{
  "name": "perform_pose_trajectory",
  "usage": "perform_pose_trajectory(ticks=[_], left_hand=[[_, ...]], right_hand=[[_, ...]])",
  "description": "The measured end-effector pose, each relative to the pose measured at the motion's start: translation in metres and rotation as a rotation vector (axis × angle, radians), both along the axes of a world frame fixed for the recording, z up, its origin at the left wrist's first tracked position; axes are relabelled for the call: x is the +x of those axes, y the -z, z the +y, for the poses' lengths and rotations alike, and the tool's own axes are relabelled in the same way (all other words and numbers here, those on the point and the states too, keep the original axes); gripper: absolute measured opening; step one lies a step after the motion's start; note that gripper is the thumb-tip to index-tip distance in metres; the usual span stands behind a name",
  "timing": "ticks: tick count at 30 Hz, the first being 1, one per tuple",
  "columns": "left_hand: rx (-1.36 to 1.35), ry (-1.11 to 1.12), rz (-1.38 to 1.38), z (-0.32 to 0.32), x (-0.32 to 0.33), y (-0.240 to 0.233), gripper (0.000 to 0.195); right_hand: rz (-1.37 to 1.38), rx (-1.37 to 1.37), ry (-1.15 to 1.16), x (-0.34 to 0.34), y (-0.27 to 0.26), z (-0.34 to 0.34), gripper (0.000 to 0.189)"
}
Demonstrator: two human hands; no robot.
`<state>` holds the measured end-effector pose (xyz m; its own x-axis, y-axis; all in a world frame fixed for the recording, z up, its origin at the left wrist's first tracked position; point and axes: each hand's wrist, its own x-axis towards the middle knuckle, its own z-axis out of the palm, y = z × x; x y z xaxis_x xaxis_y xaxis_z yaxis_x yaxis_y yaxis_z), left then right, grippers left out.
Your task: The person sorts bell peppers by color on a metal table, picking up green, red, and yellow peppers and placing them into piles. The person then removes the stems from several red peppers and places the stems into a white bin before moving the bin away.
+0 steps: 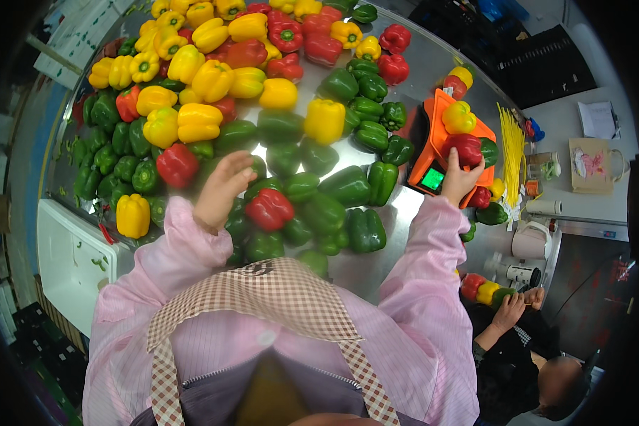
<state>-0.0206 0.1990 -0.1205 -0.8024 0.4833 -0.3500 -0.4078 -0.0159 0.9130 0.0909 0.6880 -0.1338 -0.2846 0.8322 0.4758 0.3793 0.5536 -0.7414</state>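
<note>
My right hand (460, 178) has its fingers around a red bell pepper (463, 149) on the orange tray of a digital scale (431, 122). A yellow bell pepper (459, 117) and a green bell pepper (488, 152) touch the red one on that tray. The scale's display (433, 179) glows green. Fingers apart and holding nothing, my left hand (224, 186) hovers over the green peppers. Close by it are a red bell pepper (177, 165) on the left and another red pepper (269, 209) at lower right.
Yellow, red and green peppers cover much of the metal table (415, 64). Yellow ties (511, 154) lie beyond the scale, near grouped peppers (458, 82). A white bin (77, 255) stands at left, by red-handled snips (106, 232). At right, a co-worker's hands (511, 311) hold three peppers (487, 293).
</note>
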Motion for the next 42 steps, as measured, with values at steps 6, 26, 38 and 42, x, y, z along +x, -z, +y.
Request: perform_pose_trajectory(ticks=[6, 26, 38, 42], left_hand=[[-0.346, 0.229, 0.567, -0.004, 0.025, 0.015, 0.064], [0.063, 0.036, 0.049, -0.003, 0.039, 0.012, 0.073], [0.486, -0.34, -0.141, -0.075, 0.133, -0.051, 0.066], [0.48, -0.372, -0.14, -0.101, 0.162, -0.051, 0.065]], right_hand=[[-0.098, 0.078, -0.003, 0.003, 0.017, 0.037, 0.082], [0.003, -0.497, -0.515, 0.108, 0.009, -0.193, 0.052], [-0.087, -0.679, -1.542, 0.033, -0.044, -0.372, 0.1], [-0.079, -0.853, -1.6, 0.044, -0.047, -0.406, 0.1]])
